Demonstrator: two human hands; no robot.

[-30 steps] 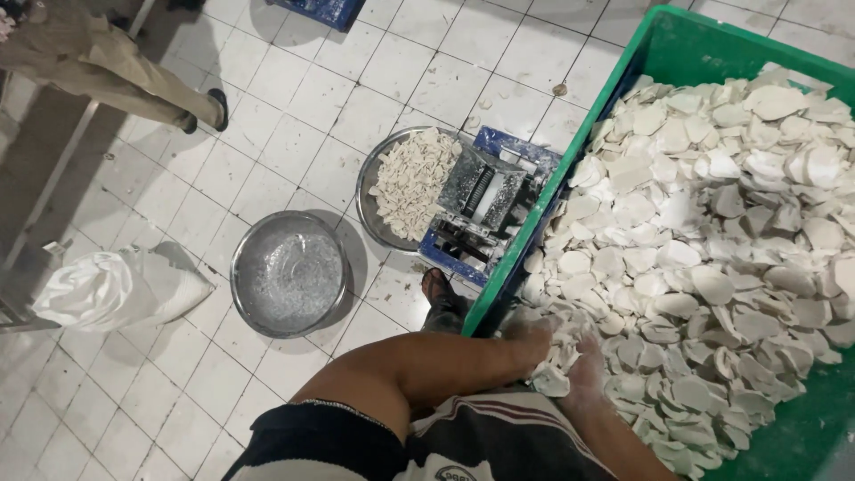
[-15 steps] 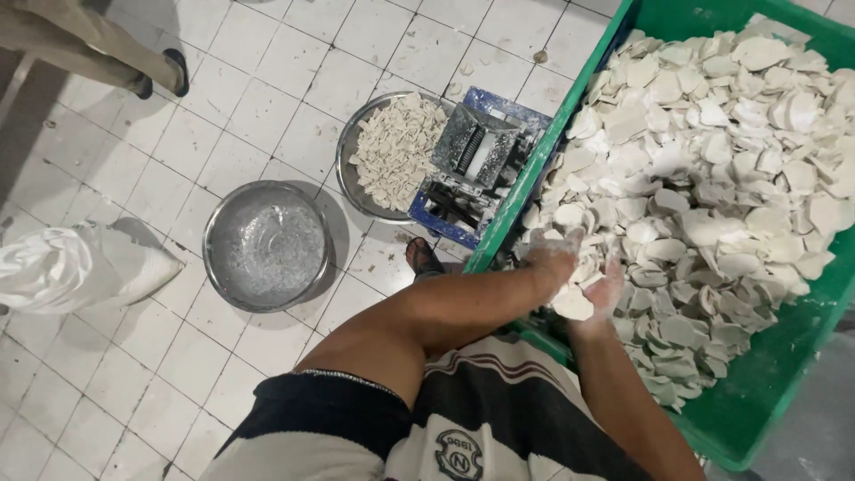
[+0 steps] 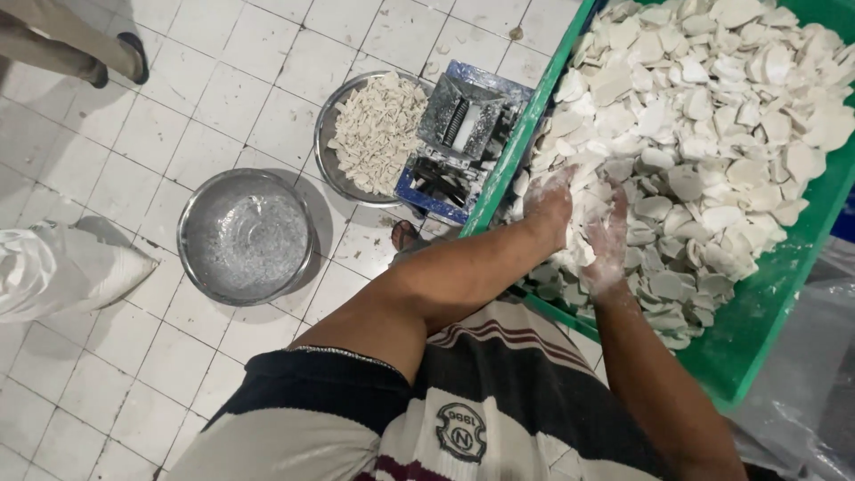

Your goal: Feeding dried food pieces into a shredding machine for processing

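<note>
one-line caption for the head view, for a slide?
Both hands, left and right, scoop white chips in a green crate beside a small cutter.
</note>
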